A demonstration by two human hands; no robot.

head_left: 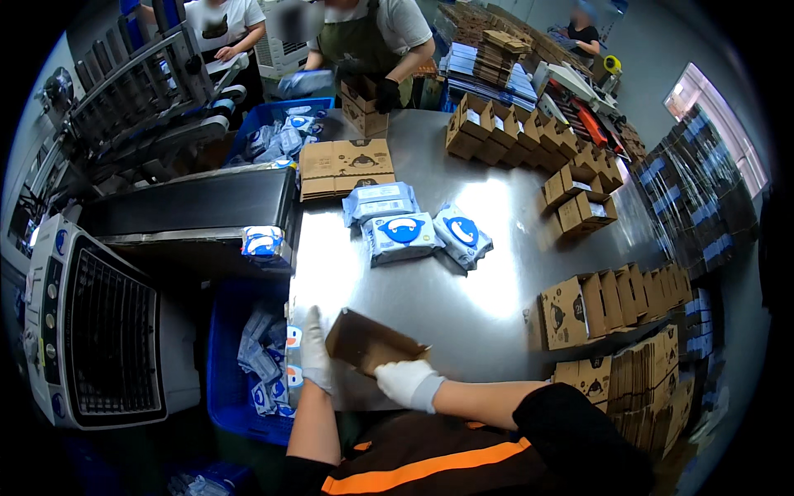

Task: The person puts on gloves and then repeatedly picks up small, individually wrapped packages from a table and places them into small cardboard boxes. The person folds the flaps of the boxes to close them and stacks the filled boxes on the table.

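Observation:
An open brown cardboard box [364, 337] is tilted above the near edge of the metal table, its hollow inside showing. My right hand [405, 384], in a white glove, grips the box by its near right edge. Upright at the box's left side is my left hand [315, 355], also gloved in white, its fingers stretched out flat. Beyond the box lie several soft packs that look like wet wipes: a pack with a blue oval [403, 235], a tilted pack to its right [463, 235], and packs stacked behind [380, 201].
Flattened cartons [346, 165] lie farther back, where a co-worker's black-gloved hand [386, 95] holds another box [362, 107]. Rows of open boxes [564, 312] line the right side. At left are a conveyor [182, 202], a blue crate [219, 364] of packs and an air cooler [107, 331].

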